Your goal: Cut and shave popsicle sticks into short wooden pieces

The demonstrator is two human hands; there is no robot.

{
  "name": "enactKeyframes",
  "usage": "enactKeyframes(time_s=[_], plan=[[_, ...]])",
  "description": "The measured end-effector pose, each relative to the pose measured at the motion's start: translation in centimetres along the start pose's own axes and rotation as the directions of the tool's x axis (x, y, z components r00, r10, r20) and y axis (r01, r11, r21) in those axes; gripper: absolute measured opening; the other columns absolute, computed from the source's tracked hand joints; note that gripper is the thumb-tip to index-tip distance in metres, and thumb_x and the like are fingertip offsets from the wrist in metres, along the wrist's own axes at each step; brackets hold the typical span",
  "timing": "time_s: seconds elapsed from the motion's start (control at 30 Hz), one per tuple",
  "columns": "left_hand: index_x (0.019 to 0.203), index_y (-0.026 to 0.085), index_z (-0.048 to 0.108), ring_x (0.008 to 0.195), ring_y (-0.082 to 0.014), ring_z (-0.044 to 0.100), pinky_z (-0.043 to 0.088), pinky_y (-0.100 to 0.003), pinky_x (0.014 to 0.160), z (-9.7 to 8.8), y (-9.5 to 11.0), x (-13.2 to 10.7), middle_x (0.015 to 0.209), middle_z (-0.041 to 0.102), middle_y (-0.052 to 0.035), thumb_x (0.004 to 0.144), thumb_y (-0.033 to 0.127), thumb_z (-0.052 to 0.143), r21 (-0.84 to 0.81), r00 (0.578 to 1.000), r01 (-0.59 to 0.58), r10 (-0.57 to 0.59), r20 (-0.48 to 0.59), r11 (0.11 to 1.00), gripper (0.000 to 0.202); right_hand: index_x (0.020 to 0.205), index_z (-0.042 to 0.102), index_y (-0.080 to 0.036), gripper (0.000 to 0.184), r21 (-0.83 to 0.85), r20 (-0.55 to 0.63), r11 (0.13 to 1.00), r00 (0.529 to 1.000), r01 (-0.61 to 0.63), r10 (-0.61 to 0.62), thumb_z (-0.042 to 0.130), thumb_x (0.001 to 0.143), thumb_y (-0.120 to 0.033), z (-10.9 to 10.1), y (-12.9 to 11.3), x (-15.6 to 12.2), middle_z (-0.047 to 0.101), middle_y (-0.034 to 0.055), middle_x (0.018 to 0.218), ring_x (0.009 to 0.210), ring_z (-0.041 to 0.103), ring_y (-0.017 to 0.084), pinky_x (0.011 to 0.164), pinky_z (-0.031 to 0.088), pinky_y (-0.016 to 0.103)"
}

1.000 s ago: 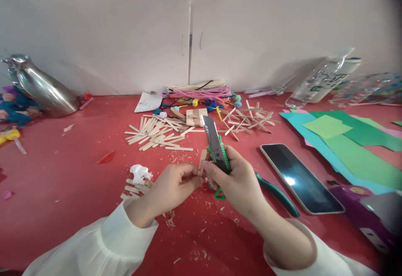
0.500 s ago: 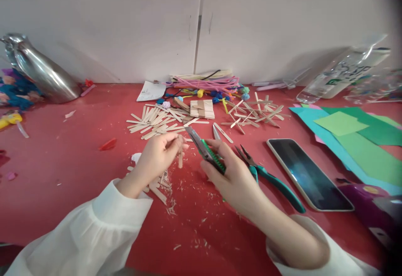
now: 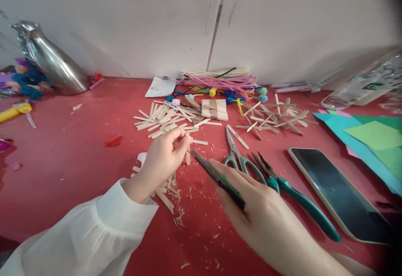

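Observation:
Pinched in the fingers of my left hand point(image 3: 165, 156) is a short wooden craft stick point(image 3: 188, 157), its end pointing down. My right hand point(image 3: 257, 209) is wrapped round a green and black utility knife point(image 3: 224, 179). The knife's blade tip lies close to the craft stick; whether they touch I cannot tell. Under and beside my left wrist lie cut stick pieces point(image 3: 165, 199) and wood shavings point(image 3: 178, 213). Scissors point(image 3: 240, 154) with green handles and teal-handled pliers point(image 3: 306, 205) rest just beyond and beside my right hand.
Behind my hands are a pile of craft sticks point(image 3: 160, 119), a bundled stack of sticks point(image 3: 214, 109) and pink pipe cleaners point(image 3: 222, 81). A phone point(image 3: 336, 192) and coloured paper point(image 3: 361, 142) lie to the right. A metal jug point(image 3: 56, 60) stands at the back left, a plastic bottle point(image 3: 361, 83) back right.
My right hand has lowered and turned the utility knife, bringing its blade tip down near the stick's lower end. The scissors are now more exposed. The view has shifted left.

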State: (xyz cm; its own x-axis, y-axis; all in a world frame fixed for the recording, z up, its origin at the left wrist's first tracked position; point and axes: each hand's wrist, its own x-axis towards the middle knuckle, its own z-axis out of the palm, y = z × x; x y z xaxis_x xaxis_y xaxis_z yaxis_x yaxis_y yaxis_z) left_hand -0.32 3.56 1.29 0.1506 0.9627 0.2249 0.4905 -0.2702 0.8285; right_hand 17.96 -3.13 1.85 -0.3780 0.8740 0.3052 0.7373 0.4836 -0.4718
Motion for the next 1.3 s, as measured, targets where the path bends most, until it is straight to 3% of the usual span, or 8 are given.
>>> enactKeyframes(time_s=[0.33,0.6,0.9,1.17,1.3], plan=[[0.071,0.019,0.053,0.06,-0.0114,0.062,0.046,-0.021,0.057,-0.3,0.6,-0.3,0.068,0.067,-0.0003,0.087,0.037,0.043,0.174,1.0,-0.023,0.025,-0.005,0.984,0.026,0.118,0.057,-0.01,0.042,-0.107,-0.033,0.994,0.999,0.017,-0.021,0.035,0.082,-0.012,0.5,-0.3,-0.3,0.07,0.0113,0.082,0.065,0.069,0.02,0.067,0.058,0.035],[0.071,0.019,0.051,0.052,-0.0096,0.06,0.045,-0.021,0.056,-0.2,0.5,-0.4,0.062,0.064,0.0016,0.088,0.035,0.042,0.107,0.998,-0.046,0.041,0.043,0.993,0.025,0.116,0.059,-0.003,0.042,-0.147,-0.073,0.986,0.994,0.073,-0.085,0.033,0.083,-0.012,0.6,-0.4,-0.3,0.067,0.0118,0.071,0.061,0.068,0.02,0.053,0.058,0.028],[0.075,0.019,0.058,0.053,-0.0093,0.059,0.042,-0.02,0.051,-0.3,1.0,-0.5,0.064,0.066,0.0017,0.086,0.035,0.046,0.205,0.997,-0.068,0.071,-0.005,0.976,0.023,0.114,0.058,0.002,0.045,-0.237,-0.102,0.966,0.986,0.102,-0.129,0.03,0.08,-0.007,1.2,-0.7,-0.5,0.066,0.0113,0.065,0.047,0.065,0.02,0.038,0.053,0.028],[0.072,0.019,0.059,0.045,-0.0074,0.051,0.041,-0.02,0.052,-0.3,1.2,-0.5,0.053,0.06,0.0046,0.087,0.031,0.046,0.158,0.995,-0.103,0.104,0.005,0.982,0.023,0.116,0.057,-0.001,0.044,-0.089,-0.058,0.996,0.998,-0.01,0.004,0.034,0.081,-0.012,0.7,-1.0,-0.5,0.068,0.0123,0.068,0.056,0.067,0.022,0.049,0.056,0.032],[0.07,0.018,0.059,0.051,-0.0082,0.054,0.042,-0.019,0.052,-0.4,1.2,-0.3,0.057,0.061,0.0033,0.086,0.03,0.047,0.165,0.993,-0.114,0.116,-0.002,0.98,0.024,0.12,0.055,-0.008,0.043,0.038,0.015,0.996,0.997,-0.079,0.079,0.037,0.082,-0.013,0.3,-0.8,-0.2,0.07,0.0099,0.079,0.054,0.065,0.017,0.048,0.055,0.026]])
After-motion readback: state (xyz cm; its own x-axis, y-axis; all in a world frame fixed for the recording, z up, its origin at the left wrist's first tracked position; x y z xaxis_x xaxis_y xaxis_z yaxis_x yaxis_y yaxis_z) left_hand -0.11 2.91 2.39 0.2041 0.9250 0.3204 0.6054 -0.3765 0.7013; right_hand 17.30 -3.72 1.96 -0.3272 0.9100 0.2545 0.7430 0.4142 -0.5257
